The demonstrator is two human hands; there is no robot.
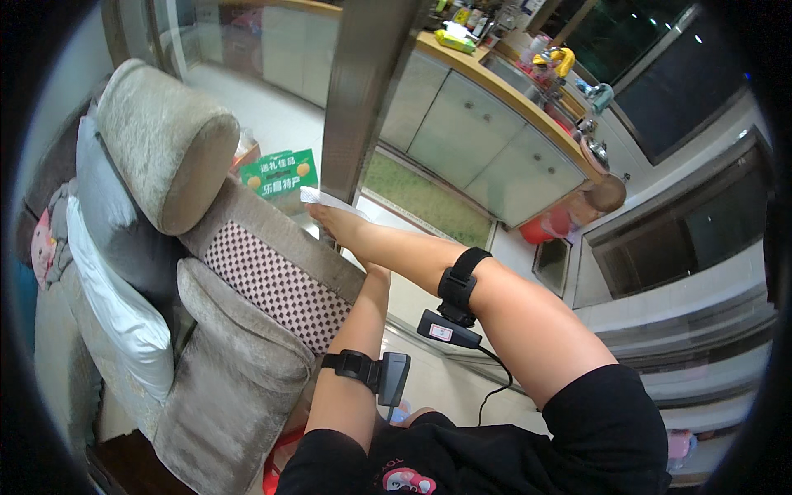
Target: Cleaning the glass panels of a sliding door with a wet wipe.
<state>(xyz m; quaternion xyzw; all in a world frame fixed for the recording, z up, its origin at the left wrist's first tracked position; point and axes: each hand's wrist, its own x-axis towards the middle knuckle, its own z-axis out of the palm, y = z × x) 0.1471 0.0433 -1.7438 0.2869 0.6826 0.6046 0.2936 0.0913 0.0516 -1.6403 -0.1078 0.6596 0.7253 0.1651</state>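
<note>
My right hand [334, 224] reaches across to the edge of a metal door frame [352, 99], beside the sofa arm. A thin white textured sheet, cloth or paper [328, 199], lies along its far side, held at the fingers. Of my left hand [377, 270] only the part near the wrist shows, under the right forearm; its fingers are hidden. A green printed carton [278, 173] stands on the floor just beyond the hands. Each forearm wears a black strap with a small dark device.
On the left is a grey plush sofa [216, 383] with a checked cover [278, 284], a bolster [167, 142] and pillows. Past the frame stand kitchen cabinets [482, 136] with a sink [507, 71], a green mat [427, 198] and a red bucket [544, 229]. A cable hangs from the right device.
</note>
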